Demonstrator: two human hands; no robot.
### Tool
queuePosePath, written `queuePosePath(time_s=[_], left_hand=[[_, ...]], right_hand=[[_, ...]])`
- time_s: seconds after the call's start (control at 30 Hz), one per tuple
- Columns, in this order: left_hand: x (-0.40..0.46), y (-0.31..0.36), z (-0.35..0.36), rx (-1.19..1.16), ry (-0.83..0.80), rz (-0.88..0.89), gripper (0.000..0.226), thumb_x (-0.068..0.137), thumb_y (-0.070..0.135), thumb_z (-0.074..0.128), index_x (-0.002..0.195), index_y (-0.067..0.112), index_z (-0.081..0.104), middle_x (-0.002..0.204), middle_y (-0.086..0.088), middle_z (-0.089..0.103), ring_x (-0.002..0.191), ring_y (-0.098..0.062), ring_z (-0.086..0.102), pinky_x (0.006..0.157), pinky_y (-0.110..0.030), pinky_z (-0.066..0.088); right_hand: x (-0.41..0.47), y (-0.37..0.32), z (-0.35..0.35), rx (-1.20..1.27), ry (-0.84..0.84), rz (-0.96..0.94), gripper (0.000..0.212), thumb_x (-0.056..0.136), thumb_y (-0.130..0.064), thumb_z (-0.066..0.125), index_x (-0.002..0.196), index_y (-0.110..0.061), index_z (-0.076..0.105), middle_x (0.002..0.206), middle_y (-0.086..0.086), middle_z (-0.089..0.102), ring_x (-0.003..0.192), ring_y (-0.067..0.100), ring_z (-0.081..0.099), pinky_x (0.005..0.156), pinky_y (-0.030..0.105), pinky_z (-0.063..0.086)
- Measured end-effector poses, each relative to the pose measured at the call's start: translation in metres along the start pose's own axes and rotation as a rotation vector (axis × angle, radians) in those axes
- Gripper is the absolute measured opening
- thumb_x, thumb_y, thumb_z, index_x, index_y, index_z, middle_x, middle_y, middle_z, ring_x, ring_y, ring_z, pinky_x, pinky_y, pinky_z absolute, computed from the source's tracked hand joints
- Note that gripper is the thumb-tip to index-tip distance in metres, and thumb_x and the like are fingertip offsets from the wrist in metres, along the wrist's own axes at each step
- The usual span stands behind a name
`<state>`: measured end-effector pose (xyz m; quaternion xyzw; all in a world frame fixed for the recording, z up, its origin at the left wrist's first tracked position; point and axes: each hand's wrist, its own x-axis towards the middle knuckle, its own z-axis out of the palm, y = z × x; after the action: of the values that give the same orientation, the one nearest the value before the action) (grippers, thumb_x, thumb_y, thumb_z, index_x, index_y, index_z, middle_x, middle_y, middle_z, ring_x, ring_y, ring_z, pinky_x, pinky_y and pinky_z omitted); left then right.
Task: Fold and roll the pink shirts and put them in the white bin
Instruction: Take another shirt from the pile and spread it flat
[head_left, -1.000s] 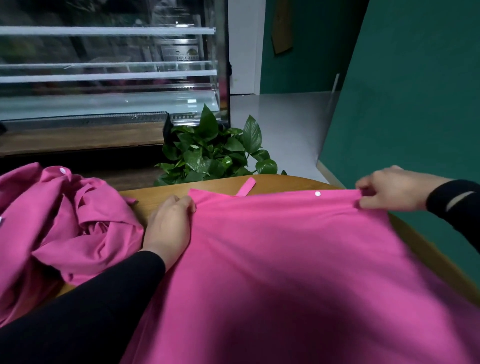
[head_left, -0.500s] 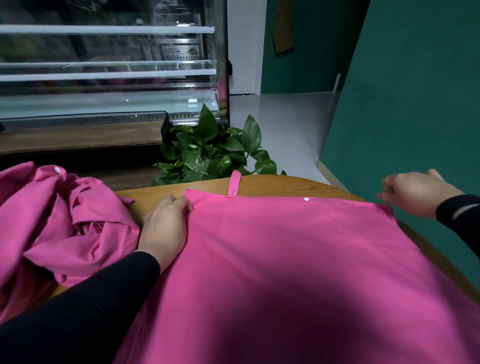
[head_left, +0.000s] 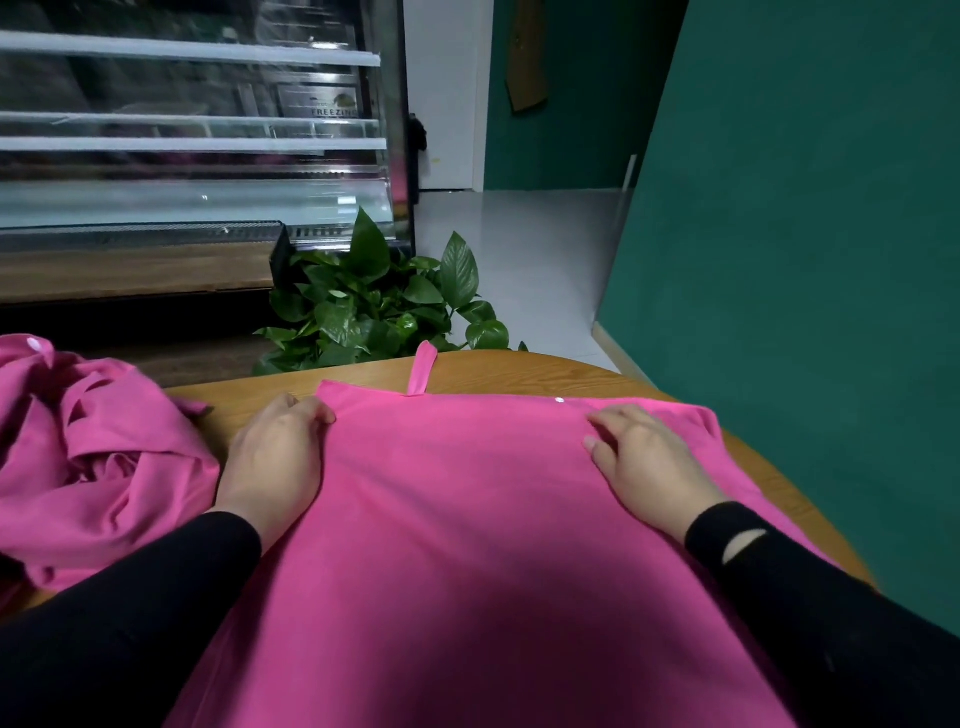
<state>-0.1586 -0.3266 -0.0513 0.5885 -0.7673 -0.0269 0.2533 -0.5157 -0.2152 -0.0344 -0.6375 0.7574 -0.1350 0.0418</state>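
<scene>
- A person is wearing a black long-sleeved top, both sleeves reaching down to the wrists.
- The left hand (head_left: 275, 457) is showing bare below a plain, snug black cuff.
- The right hand (head_left: 641, 462) is emerging from a black cuff bearing a narrow slit-like opening near the wrist.

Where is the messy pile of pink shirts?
In the head view, the crumpled pink pile sits at the left end of the wooden table, just left of the left hand.
</scene>
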Motion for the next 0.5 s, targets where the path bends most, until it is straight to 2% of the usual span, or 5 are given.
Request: queuePosePath(time_s=[0.07,0.17,0.27,0.37,0.5], left_hand=[[-0.001,0.001,-0.001,0.002,-0.001,-0.003,0.023,0.097,0.008,0.049,0.102,0.021,0.067,0.088,-0.002,0.051,0.086,-0.036,0.059,0.079,-0.044,0.049],[-0.001,0.002,-0.002,0.018,-0.010,-0.009,0.023,0.096,0.009,0.049,0.103,0.023,0.067,0.089,-0.002,0.052,0.086,-0.035,0.060,0.080,-0.044,0.050],[-0.002,0.003,-0.003,0.022,-0.010,-0.019,0.023,0.096,0.009,0.049,0.103,0.023,0.066,0.088,-0.002,0.052,0.085,-0.035,0.059,0.080,-0.044,0.050],[-0.003,0.004,-0.004,0.026,-0.017,-0.020,0.022,0.096,0.010,0.049,0.102,0.024,0.065,0.088,-0.001,0.051,0.085,-0.034,0.059,0.080,-0.044,0.050],[-0.003,0.006,-0.006,0.036,-0.025,-0.027,0.022,0.097,0.011,0.048,0.103,0.024,0.065,0.088,-0.001,0.051,0.084,-0.034,0.059,0.079,-0.044,0.050]], right_hand=[[-0.006,0.008,0.002,-0.054,-0.052,0.030,0.057,0.106,-0.050,0.031,0.153,-0.019,0.039,0.159,-0.004,0.037,0.149,0.017,0.029,0.124,0.041,0.020],[-0.006,0.015,-0.007,0.197,0.118,0.091,0.038,0.107,-0.032,0.039,0.130,-0.013,0.063,0.134,0.006,0.063,0.127,0.023,0.055,0.108,0.026,0.034],[0.006,0.038,-0.020,0.201,0.319,0.233,0.027,0.101,-0.010,0.048,0.119,-0.004,0.068,0.119,0.019,0.067,0.113,0.034,0.061,0.101,0.032,0.042],[0.016,0.064,-0.033,0.084,0.174,0.396,0.031,0.092,-0.013,0.062,0.120,-0.003,0.068,0.116,0.021,0.069,0.109,0.037,0.064,0.096,0.039,0.049],[0.027,0.073,-0.045,0.078,-0.005,0.473,0.014,0.088,-0.024,0.073,0.083,-0.010,0.073,0.079,0.010,0.069,0.079,0.030,0.064,0.068,0.029,0.042]])
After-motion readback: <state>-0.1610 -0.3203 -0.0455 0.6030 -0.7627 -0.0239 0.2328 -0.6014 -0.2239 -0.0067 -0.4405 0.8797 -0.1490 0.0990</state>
